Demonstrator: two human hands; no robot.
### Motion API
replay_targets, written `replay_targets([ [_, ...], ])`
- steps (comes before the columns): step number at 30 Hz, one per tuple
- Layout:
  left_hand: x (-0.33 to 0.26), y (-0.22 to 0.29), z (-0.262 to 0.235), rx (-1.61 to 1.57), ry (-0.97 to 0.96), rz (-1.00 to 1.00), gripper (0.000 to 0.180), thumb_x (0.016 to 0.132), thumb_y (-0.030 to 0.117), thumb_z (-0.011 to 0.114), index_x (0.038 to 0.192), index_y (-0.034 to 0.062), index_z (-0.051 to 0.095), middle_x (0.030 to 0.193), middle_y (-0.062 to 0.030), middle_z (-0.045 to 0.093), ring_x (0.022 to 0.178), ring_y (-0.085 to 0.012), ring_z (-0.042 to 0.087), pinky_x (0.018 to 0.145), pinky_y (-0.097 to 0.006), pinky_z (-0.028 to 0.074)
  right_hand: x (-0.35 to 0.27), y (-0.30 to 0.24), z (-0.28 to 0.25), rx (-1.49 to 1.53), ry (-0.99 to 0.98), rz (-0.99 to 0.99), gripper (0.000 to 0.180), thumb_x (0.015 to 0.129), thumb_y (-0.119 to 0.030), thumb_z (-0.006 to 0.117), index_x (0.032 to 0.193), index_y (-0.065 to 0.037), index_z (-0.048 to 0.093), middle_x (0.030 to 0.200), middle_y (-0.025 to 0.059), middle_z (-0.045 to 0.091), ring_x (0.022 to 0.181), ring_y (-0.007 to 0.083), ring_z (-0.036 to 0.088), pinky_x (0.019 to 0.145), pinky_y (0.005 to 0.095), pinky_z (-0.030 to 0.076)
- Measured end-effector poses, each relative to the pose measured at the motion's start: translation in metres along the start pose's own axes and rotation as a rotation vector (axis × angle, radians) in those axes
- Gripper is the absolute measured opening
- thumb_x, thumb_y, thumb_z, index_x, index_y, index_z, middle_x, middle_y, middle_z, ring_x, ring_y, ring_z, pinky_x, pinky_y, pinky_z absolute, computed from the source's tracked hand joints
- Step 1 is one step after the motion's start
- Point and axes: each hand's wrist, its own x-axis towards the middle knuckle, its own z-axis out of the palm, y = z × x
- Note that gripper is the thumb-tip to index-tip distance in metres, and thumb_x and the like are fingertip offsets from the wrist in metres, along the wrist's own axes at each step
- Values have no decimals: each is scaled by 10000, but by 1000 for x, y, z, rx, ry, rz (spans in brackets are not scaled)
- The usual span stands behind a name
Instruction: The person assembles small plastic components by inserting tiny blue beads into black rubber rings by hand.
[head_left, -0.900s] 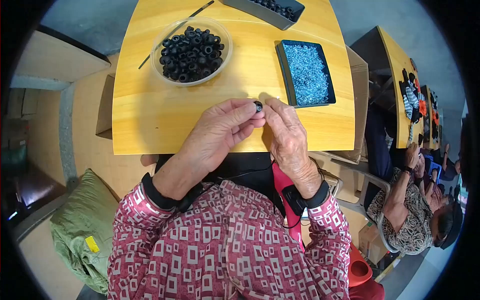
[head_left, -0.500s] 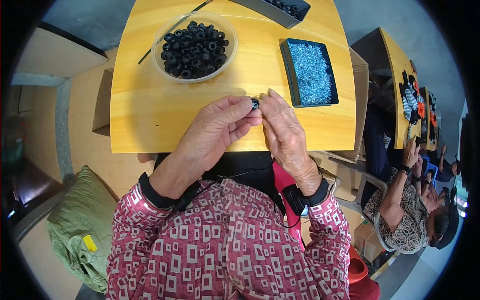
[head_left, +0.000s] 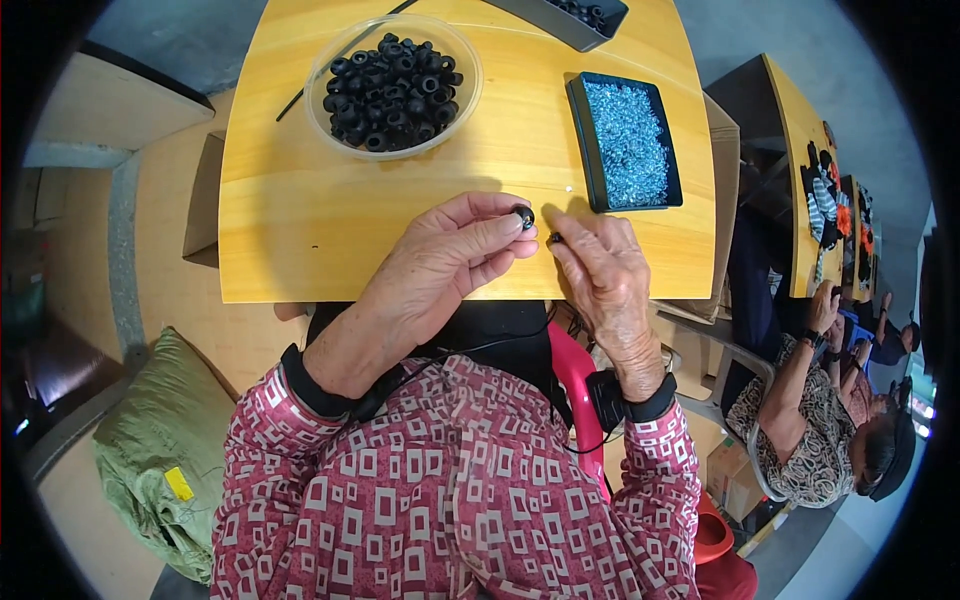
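Note:
My left hand (head_left: 440,250) pinches a small round black rubber-like piece (head_left: 523,216) with a hollow, between thumb and fingertips, above the table's near part. Just to its right, my right hand (head_left: 603,265) has its thumb and index finger pressed together on a tiny dark piece (head_left: 556,238), too small to name. The two hands are apart. Ahead and to the left stands a clear plastic bowl (head_left: 400,156) heaped with hollow black pieces (head_left: 390,95) of the same look. Beyond my right hand sits a black tray (head_left: 587,150) full of small clear bluish pieces (head_left: 628,140).
One tiny pale piece (head_left: 569,188) lies on the yellow wooden table (head_left: 360,270). A grey bin (head_left: 545,22) with more black pieces is at the far edge. Behind the bowl lies a thin dark rod (head_left: 290,106). Other people (head_left: 800,430) sit at tables on the right.
My right hand has drawn away to the right and slightly toward me, off the black piece, now with a tiny dark piece in its fingertips. My left hand shifted slightly right, still holding its piece.

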Motion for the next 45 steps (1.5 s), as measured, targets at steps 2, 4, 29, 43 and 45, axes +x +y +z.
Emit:
replay_targets([
  [2,0,-2,-1,3,-9,-10,195,904,97,584,1091,43,588,978,-69,651,895,-151,650,763,-205,526,1,2,2,2,-63,-23,222,766,-9,659,987,-19,640,886,130,584,813,303,572,683,354,485],
  [4,1,-2,0,2,-17,-16,202,902,97,587,1096,39,588,979,-68,650,895,-151,650,765,-206,526,4,2,1,-5,-59,-17,185,762,1,660,945,-16,641,906,135,587,832,316,578,685,354,490],
  [29,-12,-11,15,186,-95,-65,224,863,79,635,1069,-9,619,961,-84,648,881,-145,647,755,-223,547,-5,-46,-38,428,25,153,218,751,45,692,964,2,671,836,69,611,698,117,572,606,226,465],
  [43,-10,-21,12,539,-165,314,242,808,-44,653,1046,-1,644,991,-61,659,909,-109,613,835,-230,497,-17,-44,-32,887,69,509,138,769,72,683,895,27,651,809,32,600,710,81,557,634,207,456],
  [45,-11,-20,12,567,-183,303,235,807,-44,655,1038,-1,648,989,-63,660,907,-107,613,832,-229,497,-19,-41,-36,890,36,487,122,771,71,684,881,28,651,817,34,607,706,83,561,628,205,459],
])
